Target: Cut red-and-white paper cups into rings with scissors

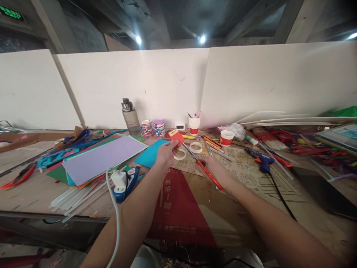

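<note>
Pinched in the fingers of my left hand (167,152) is a small red paper piece (178,137) with a yellowish, dark-marked strip along its upper edge. My right hand (216,169) grips a pair of red-handled scissors (208,173). Their metal blades point up and left, with the tips at the paper's lower right edge; whether they touch it I cannot tell. Just below the paper lie two cream tape rolls (196,147). A blue paper sheet (152,153) lies partly behind my left hand.
Coloured sheets (103,158), clear sticks (80,197) and a blue power strip (131,184) lie on the left. A bottle (130,119) and paper cups (227,138) stand farther back. To the right are a glue gun (262,160) with its cord and a dark flat slab (323,190).
</note>
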`<move>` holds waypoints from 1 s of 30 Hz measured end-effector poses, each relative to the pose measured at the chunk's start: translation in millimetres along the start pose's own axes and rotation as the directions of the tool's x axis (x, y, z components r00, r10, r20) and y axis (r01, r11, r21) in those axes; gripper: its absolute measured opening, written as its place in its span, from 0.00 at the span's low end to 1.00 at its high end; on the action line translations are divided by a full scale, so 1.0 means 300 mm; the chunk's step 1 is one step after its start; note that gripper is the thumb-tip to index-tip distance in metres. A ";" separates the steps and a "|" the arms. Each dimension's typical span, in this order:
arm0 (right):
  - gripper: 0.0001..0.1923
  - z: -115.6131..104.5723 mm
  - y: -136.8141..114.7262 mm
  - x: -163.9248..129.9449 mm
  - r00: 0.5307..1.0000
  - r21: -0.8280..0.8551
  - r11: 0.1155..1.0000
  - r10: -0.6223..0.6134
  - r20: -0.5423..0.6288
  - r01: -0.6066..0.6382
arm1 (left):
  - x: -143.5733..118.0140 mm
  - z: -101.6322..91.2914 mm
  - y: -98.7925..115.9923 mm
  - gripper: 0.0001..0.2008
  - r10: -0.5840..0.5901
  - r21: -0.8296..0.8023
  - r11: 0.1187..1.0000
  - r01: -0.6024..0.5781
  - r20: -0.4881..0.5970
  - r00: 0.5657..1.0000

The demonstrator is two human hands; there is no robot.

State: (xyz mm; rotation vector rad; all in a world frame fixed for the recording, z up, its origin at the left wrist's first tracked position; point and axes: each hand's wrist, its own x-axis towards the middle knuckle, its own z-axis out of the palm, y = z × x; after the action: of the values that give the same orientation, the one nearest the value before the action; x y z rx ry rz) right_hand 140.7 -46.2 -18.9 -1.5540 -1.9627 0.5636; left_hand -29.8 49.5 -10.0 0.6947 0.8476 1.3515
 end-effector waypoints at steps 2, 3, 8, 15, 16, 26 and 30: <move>0.17 0.007 0.012 0.004 1.000 0.002 1.000 -0.013 -0.011 0.013 | 0.002 -0.004 0.000 0.08 0.002 0.009 1.000 -0.002 0.018 1.000; 0.18 0.010 0.018 0.006 1.000 0.008 1.000 -0.025 -0.014 0.025 | 0.004 -0.008 -0.001 0.09 0.002 0.020 1.000 -0.003 0.020 1.000; 0.19 0.014 0.035 0.001 0.994 0.021 0.994 -0.103 -0.031 0.104 | 0.018 -0.026 -0.012 0.13 0.099 0.161 0.982 -0.097 -0.009 0.995; 0.19 -0.013 0.014 -0.013 0.997 0.051 0.996 -0.079 -0.022 0.080 | 0.022 -0.031 -0.007 0.19 0.398 0.308 0.877 -0.368 -0.040 0.916; 0.21 -0.016 0.011 -0.014 0.996 0.059 0.994 -0.085 -0.027 0.087 | 0.021 -0.031 -0.005 0.19 0.411 0.312 0.871 -0.380 -0.038 0.911; 0.22 -0.014 0.011 -0.025 0.997 0.198 0.980 -0.016 0.070 0.002 | 0.014 -0.018 -0.014 0.15 0.335 0.250 0.908 -0.336 0.047 0.941; 0.23 -0.009 0.022 -0.021 0.995 0.225 0.973 0.020 0.096 -0.041 | 0.017 -0.019 -0.019 0.14 0.317 0.282 0.903 -0.324 0.072 0.946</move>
State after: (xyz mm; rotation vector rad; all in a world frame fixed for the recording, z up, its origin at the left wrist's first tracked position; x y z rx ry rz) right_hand 148.3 -50.8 -22.3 -1.4401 -1.8692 0.8561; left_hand -31.4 53.6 -18.5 1.1186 0.9523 1.5218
